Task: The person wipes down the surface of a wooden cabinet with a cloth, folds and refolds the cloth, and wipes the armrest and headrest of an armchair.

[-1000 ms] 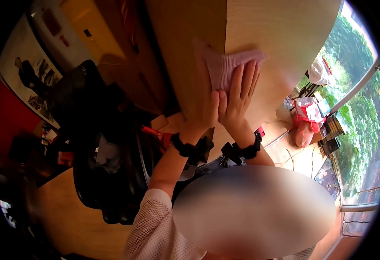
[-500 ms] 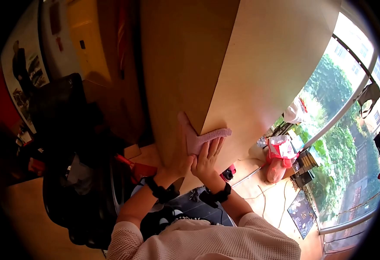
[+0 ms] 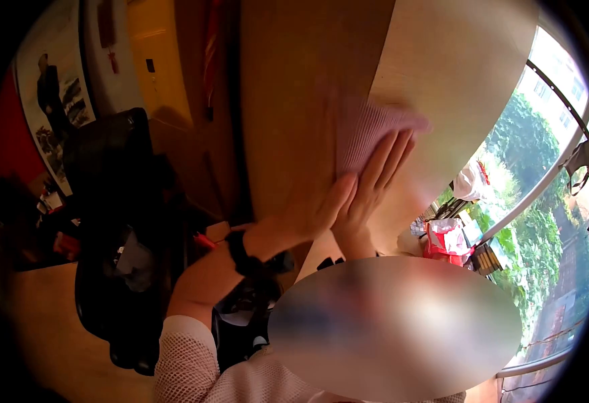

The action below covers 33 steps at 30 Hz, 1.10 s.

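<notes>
A pink ribbed cloth (image 3: 371, 131) is folded over the vertical corner edge of a tall wooden cabinet (image 3: 455, 74), covering part of both faces. My right hand (image 3: 369, 185) lies on the cloth over the lighter face, its fingers stretched out and pointing up. On the darker face, my left hand (image 3: 311, 211) is against the cloth near the edge, with its thumb beside my right hand. Blur and shadow hide most of the left fingers. A black band (image 3: 240, 254) is around my left wrist.
To the left stands a black leather chair (image 3: 106, 154), with a framed picture (image 3: 56, 101) behind it. At the right, a red and white bag (image 3: 447, 240) and a white bag (image 3: 470, 181) are by a large window (image 3: 529, 154). A blurred oval covers the lower right.
Both hands and the pink cloth have moved up along the cabinet edge. My arms reach further out, and the view has shifted slightly.
</notes>
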Available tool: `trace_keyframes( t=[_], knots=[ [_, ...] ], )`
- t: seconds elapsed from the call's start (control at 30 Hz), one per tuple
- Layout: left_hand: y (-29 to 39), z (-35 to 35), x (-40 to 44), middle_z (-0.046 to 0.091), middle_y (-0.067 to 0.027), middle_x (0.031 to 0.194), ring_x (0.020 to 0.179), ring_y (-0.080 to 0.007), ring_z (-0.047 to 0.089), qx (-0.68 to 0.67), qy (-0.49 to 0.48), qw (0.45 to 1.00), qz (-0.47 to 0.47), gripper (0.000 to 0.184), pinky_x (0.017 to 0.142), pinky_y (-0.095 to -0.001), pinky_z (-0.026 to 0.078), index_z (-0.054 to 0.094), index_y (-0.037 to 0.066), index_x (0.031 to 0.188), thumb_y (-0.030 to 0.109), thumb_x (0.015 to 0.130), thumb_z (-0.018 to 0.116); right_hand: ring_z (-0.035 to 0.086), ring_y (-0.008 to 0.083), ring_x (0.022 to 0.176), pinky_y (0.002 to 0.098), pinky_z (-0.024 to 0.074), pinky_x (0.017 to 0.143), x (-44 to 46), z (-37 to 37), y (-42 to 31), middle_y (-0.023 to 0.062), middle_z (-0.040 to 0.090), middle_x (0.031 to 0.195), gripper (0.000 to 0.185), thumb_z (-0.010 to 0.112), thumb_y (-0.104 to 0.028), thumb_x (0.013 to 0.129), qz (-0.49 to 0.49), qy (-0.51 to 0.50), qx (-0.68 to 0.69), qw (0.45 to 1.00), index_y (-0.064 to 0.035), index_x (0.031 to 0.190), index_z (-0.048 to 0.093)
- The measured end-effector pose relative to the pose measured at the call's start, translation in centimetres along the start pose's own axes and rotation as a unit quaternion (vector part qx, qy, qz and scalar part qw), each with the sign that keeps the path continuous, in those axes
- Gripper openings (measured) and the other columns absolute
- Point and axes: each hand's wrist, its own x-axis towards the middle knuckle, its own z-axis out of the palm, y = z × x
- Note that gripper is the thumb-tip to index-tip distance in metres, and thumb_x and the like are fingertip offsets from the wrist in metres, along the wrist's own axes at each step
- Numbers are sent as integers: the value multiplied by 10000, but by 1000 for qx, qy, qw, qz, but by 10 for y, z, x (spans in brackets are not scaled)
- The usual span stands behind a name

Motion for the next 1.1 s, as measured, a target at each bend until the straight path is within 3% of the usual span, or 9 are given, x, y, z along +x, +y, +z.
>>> trace_keyframes(
  t=[0.13,0.27,0.37,0.5,0.6,0.67,0.73,0.87,1.1],
  knots=[
    [8,19,-117,169,-295,1462,1351,-433,182,-24,-57,996,-69,757,1102,-458,163,153,-97,1405,474,933,302,143,594,1294,654,178,1044,-176,-1,10,356,147,1435,622,366,-284,924,73,-93,-1,993,84,1397,201],
    [17,15,-147,168,-303,1458,1348,-441,181,-50,-82,991,-96,767,1101,-463,163,152,-102,1403,482,930,304,138,590,1298,662,166,1041,-224,-8,30,355,145,1436,629,404,-285,909,29,-151,-6,988,68,1394,213],
    [10,3,-88,167,-308,1456,1347,-447,180,-34,-54,997,-52,775,1101,-468,163,150,-106,1400,488,927,306,145,570,1308,656,150,1047,-112,-15,27,343,162,1440,615,430,-285,897,-35,-165,-10,986,63,1379,274],
    [0,-3,16,166,-316,1452,1344,-454,179,-29,-9,1000,-3,786,1100,-473,162,149,-111,1398,495,924,308,188,506,1330,532,158,1094,62,-14,4,292,226,1452,617,423,-302,886,-82,-41,2,996,32,1395,319],
    [-2,-2,50,165,-322,1449,1342,-460,179,-30,5,1000,6,794,1099,-478,162,147,-115,1395,501,922,310,218,379,1364,473,168,1115,82,3,12,226,232,1475,609,418,-295,891,-94,43,-60,993,29,1395,312],
    [-3,2,31,165,-326,1448,1341,-464,178,-31,0,1000,-6,799,1099,-481,162,147,-117,1394,505,921,311,227,375,1363,476,167,1114,67,6,14,229,248,1466,610,408,-315,894,-81,53,-66,993,28,1391,322],
    [-4,8,-11,164,-330,1446,1340,-468,178,-34,-19,999,-25,804,1098,-483,162,146,-120,1393,509,919,312,227,494,1325,533,148,1096,22,4,13,299,291,1421,635,383,-383,894,-61,33,-10,998,25,1379,359],
    [0,20,-112,163,-337,1442,1338,-476,176,-61,-68,992,-87,815,1097,-489,161,144,-125,1390,517,916,314,218,504,1325,595,125,1080,-98,11,29,324,304,1400,587,347,-401,923,-40,21,-26,999,25,1320,424],
    [9,23,-195,161,-351,1436,1334,-490,175,-155,-126,961,-193,834,1096,-499,161,141,-133,1385,530,911,318,192,520,1316,657,139,1049,-262,14,46,305,224,1420,577,389,-359,926,-20,-51,-20,998,11,1361,304]
  ],
)
